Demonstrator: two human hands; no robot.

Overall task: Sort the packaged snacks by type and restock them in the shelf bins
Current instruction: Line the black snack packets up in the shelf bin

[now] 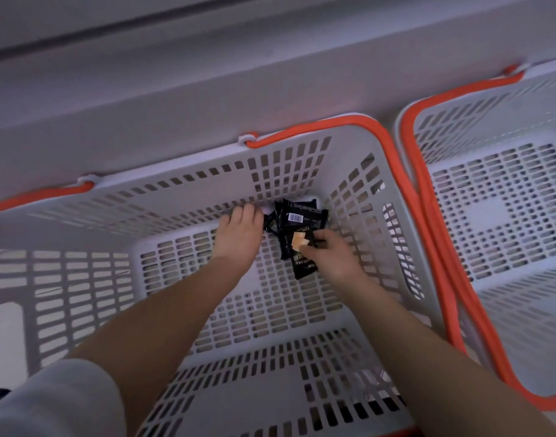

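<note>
Both my arms reach down into a white slotted basket (pixel 81 272) with an orange rim. Several black snack packets (pixel 297 220) lie heaped in its far right corner, one with a barcode facing up. My left hand (pixel 239 234) lies at the left edge of the heap, its fingertips curled down against the packets. My right hand (pixel 328 252) pinches the near packet, a black one with a yellow picture (pixel 302 260), between thumb and fingers.
A second white basket (pixel 503 216) with an orange rim stands directly to the right, nothing showing inside it. A grey shelf wall (pixel 207 89) runs behind both baskets. The near basket's floor holds only the black packets.
</note>
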